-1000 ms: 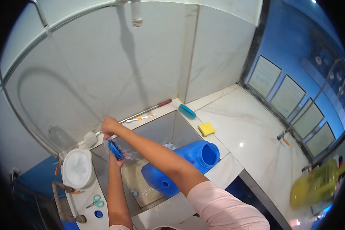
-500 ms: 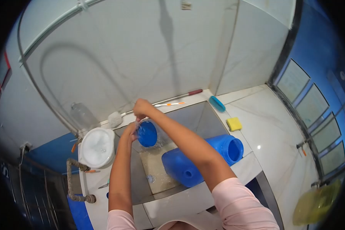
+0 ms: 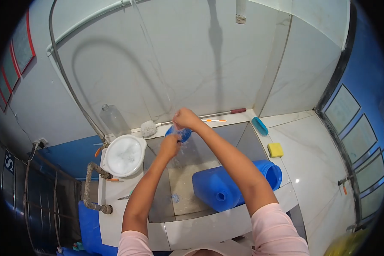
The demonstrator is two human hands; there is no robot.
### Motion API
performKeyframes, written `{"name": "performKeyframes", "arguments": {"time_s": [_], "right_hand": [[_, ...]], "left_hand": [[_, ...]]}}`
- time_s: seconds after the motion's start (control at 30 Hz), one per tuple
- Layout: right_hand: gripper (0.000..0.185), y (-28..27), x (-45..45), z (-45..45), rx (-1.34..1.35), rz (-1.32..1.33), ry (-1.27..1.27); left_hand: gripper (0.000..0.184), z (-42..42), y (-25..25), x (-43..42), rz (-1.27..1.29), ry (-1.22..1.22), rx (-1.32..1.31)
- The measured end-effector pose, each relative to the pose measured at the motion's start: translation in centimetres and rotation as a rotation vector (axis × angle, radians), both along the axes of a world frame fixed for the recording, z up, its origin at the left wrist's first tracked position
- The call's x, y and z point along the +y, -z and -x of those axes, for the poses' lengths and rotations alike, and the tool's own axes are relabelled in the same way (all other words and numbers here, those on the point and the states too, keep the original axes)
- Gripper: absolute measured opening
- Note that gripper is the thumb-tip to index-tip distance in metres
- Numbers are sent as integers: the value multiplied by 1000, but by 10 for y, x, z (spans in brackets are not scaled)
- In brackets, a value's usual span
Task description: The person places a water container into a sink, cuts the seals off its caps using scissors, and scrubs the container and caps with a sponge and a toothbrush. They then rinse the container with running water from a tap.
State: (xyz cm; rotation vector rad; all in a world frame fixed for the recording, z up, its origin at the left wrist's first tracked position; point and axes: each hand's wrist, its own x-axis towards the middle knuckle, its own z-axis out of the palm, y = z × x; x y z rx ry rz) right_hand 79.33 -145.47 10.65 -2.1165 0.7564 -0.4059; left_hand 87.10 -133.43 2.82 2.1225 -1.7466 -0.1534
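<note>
A round blue lid (image 3: 184, 135) is up over the back of the sink, water splashing across it. My left hand (image 3: 170, 146) grips its near left edge with bent fingers. At its upper edge my right hand (image 3: 186, 118) is closed on the rim; the fingertips are partly hidden. A thin stream of water (image 3: 154, 53) falls from above onto the hands. Below my right forearm, a large blue plastic jug (image 3: 215, 187) lies on its side in the sink (image 3: 158, 192), its wide mouth facing right.
A white basin (image 3: 144, 147) of suds stands left of the sink. Along the back ledge are a round white brush (image 3: 149, 129), an orange-and-white toothbrush (image 3: 215, 120) and a clear bottle (image 3: 112, 119). A teal brush (image 3: 260, 126) and yellow sponge (image 3: 275, 149) lie on the right.
The lid has tipped from facing me to a flatter slant, with both hands still at it. The camera view has shifted, so the falling water now shows against the wall.
</note>
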Motion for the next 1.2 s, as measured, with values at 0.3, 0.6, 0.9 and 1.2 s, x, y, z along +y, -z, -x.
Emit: {"name": "performKeyframes", "arguments": {"time_s": [0.3, 0.6, 0.9, 1.2], "right_hand": [[28, 80, 31, 71, 26, 833, -438], [30, 100, 48, 62, -15, 793, -321], [36, 107, 49, 63, -146, 776, -241], [37, 85, 44, 67, -143, 829, -272]], "left_hand": [[25, -2, 19, 40, 435, 162, -303], [17, 47, 38, 185, 320, -249, 59], [34, 26, 43, 313, 13, -832, -166], [29, 15, 45, 279, 81, -747, 39]]}}
